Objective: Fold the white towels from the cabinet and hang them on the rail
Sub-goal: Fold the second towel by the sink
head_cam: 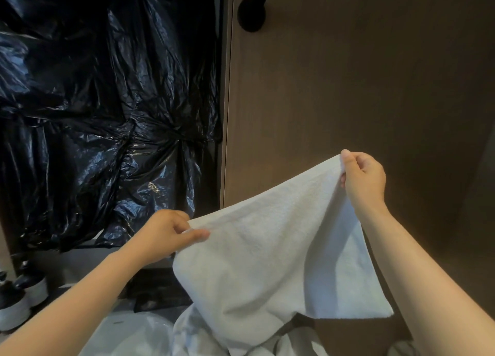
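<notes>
Head view shows a white towel point(270, 248) stretched between both hands before the cabinet door point(361, 74); left hand point(166, 235) pinches the lower corner, right hand point(361, 176) pinches the higher, so its top edge slopes up rightward.

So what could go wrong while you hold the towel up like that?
1. The left hand and right hand each pinch only a corner of the white towel; a slip could drop it onto the white cloth pile below.
2. The right hand sits higher than the left, so the fold may come out crooked.
3. The black plastic bags are close to the left hand; the towel might brush them.
</notes>
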Demonstrator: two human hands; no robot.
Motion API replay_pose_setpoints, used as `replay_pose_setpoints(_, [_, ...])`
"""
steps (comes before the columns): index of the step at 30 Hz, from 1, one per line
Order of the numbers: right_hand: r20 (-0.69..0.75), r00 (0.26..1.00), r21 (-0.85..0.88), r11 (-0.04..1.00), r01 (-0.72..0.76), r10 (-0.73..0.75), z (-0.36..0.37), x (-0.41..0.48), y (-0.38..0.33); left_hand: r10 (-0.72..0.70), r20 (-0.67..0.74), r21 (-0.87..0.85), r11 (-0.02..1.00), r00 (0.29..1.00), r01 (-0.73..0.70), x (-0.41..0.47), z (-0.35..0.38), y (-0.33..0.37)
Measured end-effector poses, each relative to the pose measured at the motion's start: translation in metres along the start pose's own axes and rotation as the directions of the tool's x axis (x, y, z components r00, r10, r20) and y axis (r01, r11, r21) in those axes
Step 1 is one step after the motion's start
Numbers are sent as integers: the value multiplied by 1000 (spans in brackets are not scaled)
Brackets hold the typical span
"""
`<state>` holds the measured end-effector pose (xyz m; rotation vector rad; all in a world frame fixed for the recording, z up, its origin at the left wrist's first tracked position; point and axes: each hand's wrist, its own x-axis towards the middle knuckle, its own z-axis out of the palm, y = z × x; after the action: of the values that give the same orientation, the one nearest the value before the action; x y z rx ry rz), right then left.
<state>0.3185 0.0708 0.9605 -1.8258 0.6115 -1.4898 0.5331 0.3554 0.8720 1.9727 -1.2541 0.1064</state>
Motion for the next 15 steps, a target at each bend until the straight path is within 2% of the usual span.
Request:
replay_pose_setpoints(2, [-4, 1000, -3, 1000, -20, 20, -2, 1, 6, -24, -52, -62, 998, 998, 21, 2, -4, -5])
replay_pose_setpoints(10, [-49, 996, -24, 996, -82, 81, -3, 4, 24, 56, -199, 25, 998, 978, -52, 11, -22, -12])
replay_pose_setpoints(13, [-59, 994, -26, 996, -90, 88, -2, 5, 26, 31, -270, 40, 999, 962, -22, 14, -25, -9])
replay_pose_setpoints(15, [-59, 993, -51, 994, -101, 98, -4, 5, 30, 7, -315, -23, 1000, 949, -15, 16, -28, -9])
